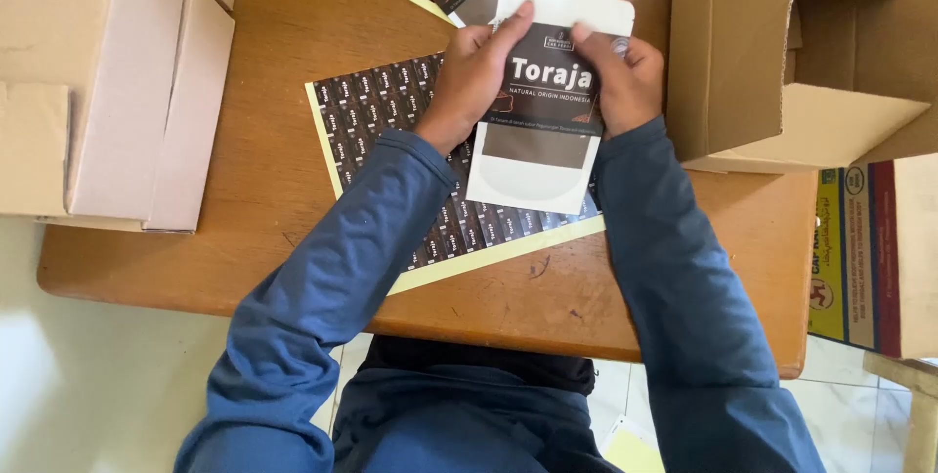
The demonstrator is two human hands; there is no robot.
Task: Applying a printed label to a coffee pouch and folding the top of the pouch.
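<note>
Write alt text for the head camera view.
Both hands, left hand and right hand, press a dark label onto a white pouch over a sheet of small dark stickers on a wooden table. Cardboard boxes flank it.

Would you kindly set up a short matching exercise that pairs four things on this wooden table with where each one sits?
Things:
1. white flat pouch with a dark label
2. yellow-backed sheet of small dark stickers
3. open brown cardboard box
4. closed plain cardboard boxes

Places:
A. far right of the table
B. held by the left hand and the right hand
C. far left of the table
D. flat on the table under the pouch

Pairs: 1-B, 2-D, 3-A, 4-C
</note>
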